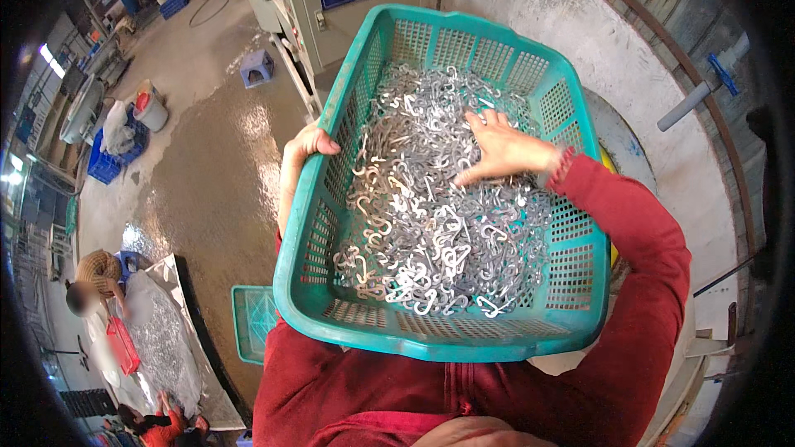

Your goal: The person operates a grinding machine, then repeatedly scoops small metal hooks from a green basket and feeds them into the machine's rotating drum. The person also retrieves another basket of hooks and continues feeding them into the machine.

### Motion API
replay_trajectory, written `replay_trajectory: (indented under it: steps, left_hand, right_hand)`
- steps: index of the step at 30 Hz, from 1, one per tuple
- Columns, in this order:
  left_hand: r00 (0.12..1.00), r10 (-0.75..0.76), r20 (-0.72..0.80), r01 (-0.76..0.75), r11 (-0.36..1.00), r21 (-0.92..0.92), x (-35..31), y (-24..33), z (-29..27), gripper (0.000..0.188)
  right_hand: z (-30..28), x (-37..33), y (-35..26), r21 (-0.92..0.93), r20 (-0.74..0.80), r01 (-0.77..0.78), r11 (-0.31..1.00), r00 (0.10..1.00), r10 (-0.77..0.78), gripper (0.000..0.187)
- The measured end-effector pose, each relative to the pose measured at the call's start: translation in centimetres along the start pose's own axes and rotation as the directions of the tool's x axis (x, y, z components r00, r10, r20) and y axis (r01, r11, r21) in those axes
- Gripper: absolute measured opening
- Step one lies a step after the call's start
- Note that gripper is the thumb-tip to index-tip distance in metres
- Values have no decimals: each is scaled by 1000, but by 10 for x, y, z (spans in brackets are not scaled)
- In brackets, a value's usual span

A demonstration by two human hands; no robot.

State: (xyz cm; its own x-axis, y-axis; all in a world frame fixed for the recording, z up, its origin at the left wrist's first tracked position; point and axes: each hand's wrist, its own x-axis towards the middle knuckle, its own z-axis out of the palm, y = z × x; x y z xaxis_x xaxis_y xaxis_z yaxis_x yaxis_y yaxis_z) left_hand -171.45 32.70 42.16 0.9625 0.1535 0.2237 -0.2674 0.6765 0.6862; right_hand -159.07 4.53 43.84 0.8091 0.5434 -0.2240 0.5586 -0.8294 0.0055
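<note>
A green plastic basket [489,349] with slotted walls is held up close in front of me. Many small silvery metal hooks [447,240], bent in S-like shapes, cover its bottom. My left hand [308,153] grips the left rim, its thumb lying over the edge and its other fingers mostly hidden behind the wall. Inside the basket, my right hand [505,149] reaches in from the right with its fingers spread, touching the top of the hooks. No hook shows between those fingers. A red band circles the right wrist.
Beyond the basket stands a grey machine cabinet [364,33] with a blue sign. A curved concrete wall [571,12] rises on the right, near a pipe with a blue valve [722,74]. Another green basket [255,323] and a blue stool [257,69] are leftward. Two people work at a low table [157,314].
</note>
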Motion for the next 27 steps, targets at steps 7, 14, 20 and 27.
replay_trajectory:
  steps: [7, 14, 20, 27]
  left_hand:
    - [998, 68, -2, -68, 996, 56, -3, -11, -10, 14]
    - [992, 96, -87, -73, 969, 238, 1, -14, -12, 23]
    - [968, 225, -107, -175, 920, 351, -12, -13, 19, 13]
    - [965, -182, -189, 208, 970, 128, 0, -3, 29, 40]
  right_hand:
    - [-24, -42, -14, 619, -184, 177, 766, 980, -78, 57]
    - [-75, -68, -15, 989, -117, 111, 102, 991, 58, 32]
    - [-95, -90, -7, 971, -234, 225, 76, 961, 144, 34]
    - [-104, -182, 52, 868, -475, 496, -22, 842, 257, 25]
